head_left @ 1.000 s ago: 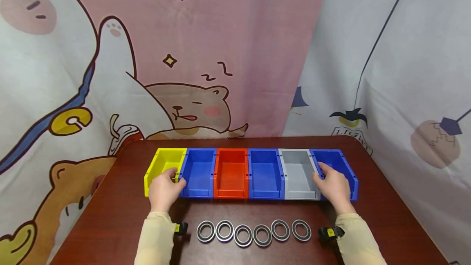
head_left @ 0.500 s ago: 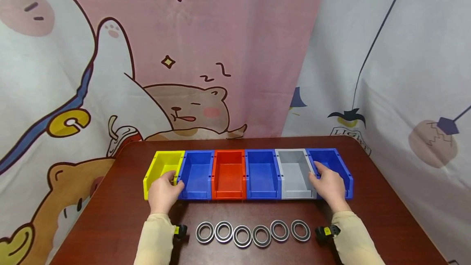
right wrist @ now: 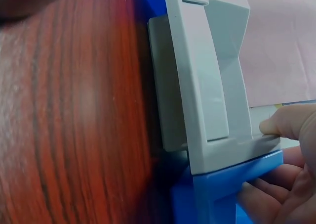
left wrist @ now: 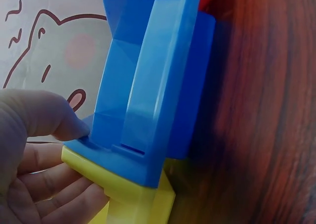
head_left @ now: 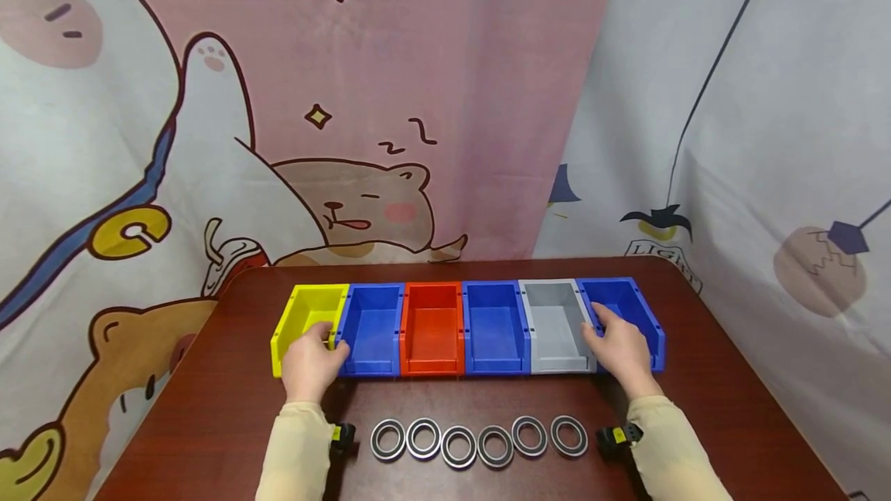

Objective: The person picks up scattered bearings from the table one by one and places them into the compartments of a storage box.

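A row of joined-up plastic storage bins lies across the table: a yellow bin (head_left: pixel 306 308), a blue bin (head_left: pixel 377 331), a red bin (head_left: pixel 433 331), a second blue bin (head_left: pixel 496 331), a grey bin (head_left: pixel 557 323) and a blue end bin (head_left: pixel 629 308). My left hand (head_left: pixel 311 362) pinches the adjoining walls of the yellow and first blue bins, thumb on the blue side (left wrist: pixel 113 159), fingers inside the yellow. At the other end my right hand (head_left: pixel 622 350) pinches the walls between grey and blue end bins, thumb on the grey side (right wrist: pixel 237 150).
Several ring-shaped ball bearings (head_left: pixel 459 448) lie in an uneven line on the dark red-brown table (head_left: pixel 431 400), nearer than the bins and between the forearms. A patterned curtain (head_left: pixel 487 99) hangs behind the table's far edge.
The right end of the bin row has shifted slightly left and a little away, together with my right hand. My left hand keeps its hold; the bearings stay put.
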`<state>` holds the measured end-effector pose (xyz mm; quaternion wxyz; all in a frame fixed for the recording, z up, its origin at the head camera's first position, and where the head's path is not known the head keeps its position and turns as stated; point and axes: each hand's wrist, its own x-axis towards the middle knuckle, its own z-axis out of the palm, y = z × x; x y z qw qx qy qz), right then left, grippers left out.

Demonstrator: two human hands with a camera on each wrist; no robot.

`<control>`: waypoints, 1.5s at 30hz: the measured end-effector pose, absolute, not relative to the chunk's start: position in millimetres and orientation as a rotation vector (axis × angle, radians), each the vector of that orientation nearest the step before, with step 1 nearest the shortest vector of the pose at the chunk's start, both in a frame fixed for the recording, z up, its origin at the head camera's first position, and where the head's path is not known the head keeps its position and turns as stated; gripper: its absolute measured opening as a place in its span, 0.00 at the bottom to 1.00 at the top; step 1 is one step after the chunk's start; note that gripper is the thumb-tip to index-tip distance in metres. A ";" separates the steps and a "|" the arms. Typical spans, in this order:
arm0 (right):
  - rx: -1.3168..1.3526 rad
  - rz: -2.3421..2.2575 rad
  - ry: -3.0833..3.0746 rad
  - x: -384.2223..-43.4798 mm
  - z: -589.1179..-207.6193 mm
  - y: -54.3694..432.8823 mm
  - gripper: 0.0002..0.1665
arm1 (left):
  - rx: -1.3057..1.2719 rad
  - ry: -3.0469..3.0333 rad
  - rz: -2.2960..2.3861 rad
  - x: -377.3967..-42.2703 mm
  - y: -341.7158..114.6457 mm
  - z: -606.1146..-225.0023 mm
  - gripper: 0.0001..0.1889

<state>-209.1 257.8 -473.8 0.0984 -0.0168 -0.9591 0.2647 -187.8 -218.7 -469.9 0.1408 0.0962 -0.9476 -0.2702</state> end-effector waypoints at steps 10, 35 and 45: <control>0.019 0.857 -2.873 -202.3 -473.7 264.7 0.37 | 0.263 -2.788 -0.755 -188.8 -218.0 -466.2 0.25; 0.557 0.733 -2.764 -153.1 -441.0 264.5 0.41 | 0.264 -2.814 -0.755 -189.9 -219.5 -468.1 0.24; 0.737 0.666 -2.750 -133.2 -452.2 257.4 0.45 | 0.278 -2.839 -0.764 -192.4 -220.0 -467.1 0.25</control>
